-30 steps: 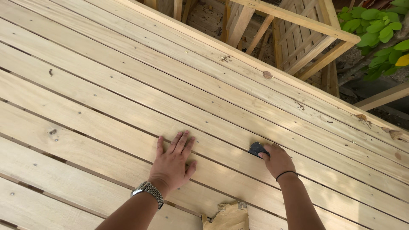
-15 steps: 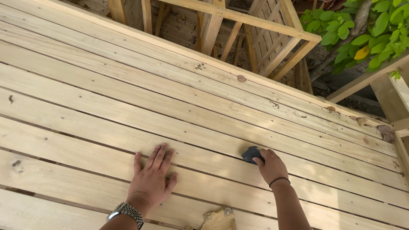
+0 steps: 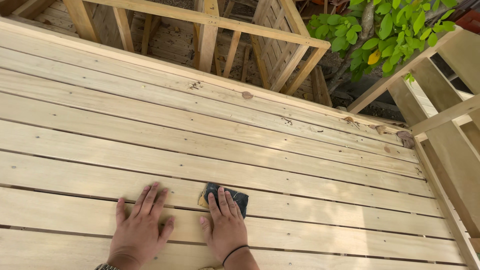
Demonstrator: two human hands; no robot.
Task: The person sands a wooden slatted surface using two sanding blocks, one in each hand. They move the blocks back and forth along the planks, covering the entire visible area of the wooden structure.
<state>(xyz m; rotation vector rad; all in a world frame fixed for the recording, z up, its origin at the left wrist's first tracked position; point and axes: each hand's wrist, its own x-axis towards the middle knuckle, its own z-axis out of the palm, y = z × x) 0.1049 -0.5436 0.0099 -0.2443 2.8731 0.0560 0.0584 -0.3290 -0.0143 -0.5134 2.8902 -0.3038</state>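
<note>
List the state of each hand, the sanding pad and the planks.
left hand: flat on a plank, fingers spread, holding nothing.
right hand: palm down, fingers pressing on the sanding pad.
sanding pad: dark, lying flat on the planks, partly under the fingers.
planks: pale bare wood, laid side by side with narrow gaps.
</note>
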